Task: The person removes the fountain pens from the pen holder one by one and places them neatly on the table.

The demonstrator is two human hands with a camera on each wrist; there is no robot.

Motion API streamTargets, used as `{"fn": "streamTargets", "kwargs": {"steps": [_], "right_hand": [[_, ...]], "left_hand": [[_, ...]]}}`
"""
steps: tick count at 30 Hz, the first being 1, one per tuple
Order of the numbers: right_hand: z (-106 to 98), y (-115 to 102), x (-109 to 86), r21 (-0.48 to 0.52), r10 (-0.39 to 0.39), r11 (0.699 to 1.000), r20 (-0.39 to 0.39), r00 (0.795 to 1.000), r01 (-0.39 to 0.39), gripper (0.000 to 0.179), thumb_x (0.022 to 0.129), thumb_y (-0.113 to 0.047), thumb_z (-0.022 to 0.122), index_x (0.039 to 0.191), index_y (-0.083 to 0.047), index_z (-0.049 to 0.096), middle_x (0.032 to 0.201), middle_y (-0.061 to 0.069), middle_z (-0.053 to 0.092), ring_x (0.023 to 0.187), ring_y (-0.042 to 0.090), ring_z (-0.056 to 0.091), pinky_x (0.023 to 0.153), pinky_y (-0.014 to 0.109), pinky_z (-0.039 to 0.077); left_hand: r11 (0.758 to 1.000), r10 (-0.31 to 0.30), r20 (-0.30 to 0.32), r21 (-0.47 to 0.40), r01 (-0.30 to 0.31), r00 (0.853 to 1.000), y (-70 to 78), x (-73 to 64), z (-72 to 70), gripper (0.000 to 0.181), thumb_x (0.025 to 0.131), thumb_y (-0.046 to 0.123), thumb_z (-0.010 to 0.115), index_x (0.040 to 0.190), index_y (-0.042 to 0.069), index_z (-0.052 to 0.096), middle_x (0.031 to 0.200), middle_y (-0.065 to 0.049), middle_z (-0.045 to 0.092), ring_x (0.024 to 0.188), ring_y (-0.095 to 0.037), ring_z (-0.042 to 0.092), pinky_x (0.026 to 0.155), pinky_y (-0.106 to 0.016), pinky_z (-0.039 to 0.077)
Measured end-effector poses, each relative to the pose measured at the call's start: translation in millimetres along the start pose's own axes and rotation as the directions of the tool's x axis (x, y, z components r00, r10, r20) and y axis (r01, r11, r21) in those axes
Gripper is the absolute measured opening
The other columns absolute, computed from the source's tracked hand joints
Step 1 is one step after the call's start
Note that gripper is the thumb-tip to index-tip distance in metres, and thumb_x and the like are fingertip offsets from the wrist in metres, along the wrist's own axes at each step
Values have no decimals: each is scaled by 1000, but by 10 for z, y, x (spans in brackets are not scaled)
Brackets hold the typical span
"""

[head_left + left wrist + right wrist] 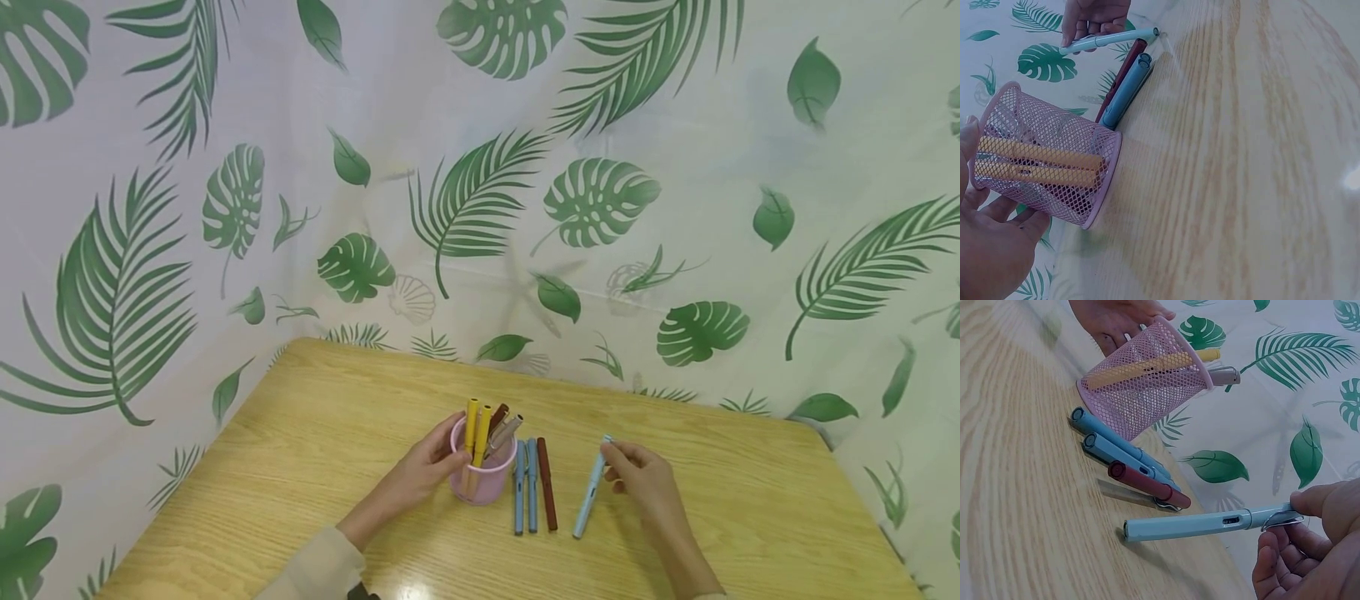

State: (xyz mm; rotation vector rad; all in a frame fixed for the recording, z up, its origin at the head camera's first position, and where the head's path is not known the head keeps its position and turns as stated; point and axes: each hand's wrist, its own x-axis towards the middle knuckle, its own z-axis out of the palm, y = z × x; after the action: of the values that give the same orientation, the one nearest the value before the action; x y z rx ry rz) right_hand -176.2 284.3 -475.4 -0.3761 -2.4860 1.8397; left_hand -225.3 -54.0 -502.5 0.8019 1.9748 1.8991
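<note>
My left hand point(418, 473) grips the side of a pink mesh pen cup point(489, 485), thumb near its rim. Inside the cup stand two yellow pens point(482, 439), a dark red pen point(498, 416) and a grey pen point(506, 431). Between thumb and fingers, my right hand point(651, 485) pinches the cap end of a light blue pen point(588, 502). That pen slants over the table, its lower end close to the wood in the right wrist view. Right of the cup, two blue pens point(519, 492) and another dark red pen point(548, 487) lie side by side.
The wood-grain table point(337, 417) stretches out on both sides of the hands. Behind its back edge hangs a white curtain point(480, 292) printed with green leaves, which also runs along the left side. Light glares on the table's near part.
</note>
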Motion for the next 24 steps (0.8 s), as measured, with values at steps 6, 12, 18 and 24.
{"fn": "streamTargets", "kwargs": {"steps": [6, 12, 18, 24], "right_hand": [[76, 7, 45, -18, -24, 1000, -27, 999, 23, 45, 105, -27, 64, 130, 10, 61, 105, 8, 70, 87, 16, 63, 75, 27, 57], [181, 42, 90, -64, -49, 997, -43, 998, 46, 43, 105, -25, 65, 130, 9, 62, 106, 11, 72, 85, 17, 64, 73, 26, 57], [271, 79, 150, -90, -55, 995, -58, 997, 50, 45, 103, -25, 67, 128, 12, 62, 101, 12, 74, 81, 17, 65, 68, 26, 57], [340, 110, 215, -142, -72, 988, -86, 994, 59, 39, 102, -19, 68, 123, 14, 64, 99, 16, 74, 78, 17, 67, 67, 22, 57]], "left_hand": [[1000, 5, -1, 7, -5, 1000, 5, -2, 4, 65, 110, 10, 51, 162, -5, 17, 165, -30, 21, 151, -42, 25, 122, -43, 27], [1000, 10, 1, 12, -10, 1000, 1, -1, 4, 64, 110, 9, 50, 162, -5, 17, 165, -30, 21, 151, -42, 25, 122, -44, 27], [1000, 9, 4, 10, -9, 1000, -17, 7, 1, 64, 110, 8, 50, 162, -4, 16, 166, -29, 20, 152, -41, 24, 122, -43, 26], [1000, 8, -2, 14, -8, 1000, -10, 2, 1, 64, 110, 8, 50, 162, -6, 16, 165, -30, 20, 151, -42, 25, 122, -45, 27]]}}
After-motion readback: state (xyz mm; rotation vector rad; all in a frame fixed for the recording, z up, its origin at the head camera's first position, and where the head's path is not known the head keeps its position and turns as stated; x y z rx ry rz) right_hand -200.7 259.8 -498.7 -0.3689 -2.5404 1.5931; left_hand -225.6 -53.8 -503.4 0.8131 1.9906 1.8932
